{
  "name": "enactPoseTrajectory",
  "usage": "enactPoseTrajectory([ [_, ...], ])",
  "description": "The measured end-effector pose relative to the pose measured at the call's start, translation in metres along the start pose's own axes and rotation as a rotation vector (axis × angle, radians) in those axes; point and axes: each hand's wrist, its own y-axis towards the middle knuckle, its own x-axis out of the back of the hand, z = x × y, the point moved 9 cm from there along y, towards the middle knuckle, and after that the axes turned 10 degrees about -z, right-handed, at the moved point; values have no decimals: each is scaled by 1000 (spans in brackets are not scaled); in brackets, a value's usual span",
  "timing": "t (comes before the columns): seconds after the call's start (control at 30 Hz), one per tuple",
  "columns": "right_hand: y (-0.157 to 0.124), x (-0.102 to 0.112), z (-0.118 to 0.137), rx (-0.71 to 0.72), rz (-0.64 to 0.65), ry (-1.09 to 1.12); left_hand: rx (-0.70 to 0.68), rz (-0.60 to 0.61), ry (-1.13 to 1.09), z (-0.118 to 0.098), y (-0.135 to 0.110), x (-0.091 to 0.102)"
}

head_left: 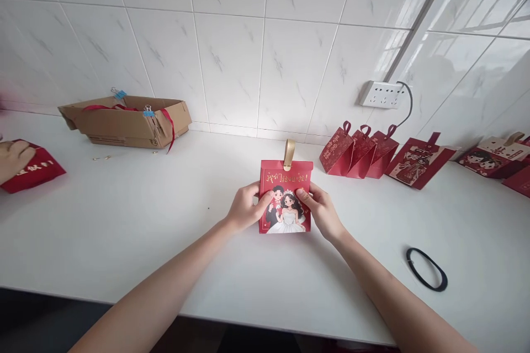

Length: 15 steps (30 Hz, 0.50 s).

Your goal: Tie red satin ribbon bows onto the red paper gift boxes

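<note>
One red paper box (285, 204) is held between the left hand (245, 208) at nine o'clock and right hand (326, 212) at three, a carton (116, 127) at ten.

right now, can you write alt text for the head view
Left hand and right hand hold a red bride-and-groom gift box with a gold loop at a white table. More red gift boxes are at right, a cardboard box at left.

Fingers of left hand (244, 209) and right hand (325, 212) mostly hidden behind red gift box (286, 222). Co-worker's hand (15, 160) cut by left edge. Rightmost red box (519, 181) clipped by right edge. Gold bits (108, 157) too small to identify.
</note>
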Motion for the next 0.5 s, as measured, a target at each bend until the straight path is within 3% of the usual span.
enactPoseTrajectory([
  [0.2,0,9,2,12,-124,86,157,-128,-316,4,1,8],
  [0.27,1,8,4,29,-111,106,214,-111,-403,6,2,7],
  [0.37,1,1,3,9,-27,57,226,-37,-354,7,4,3],
  [0.5,1,1,1,-27,2,75,204,-29,-278,9,6,5],
])
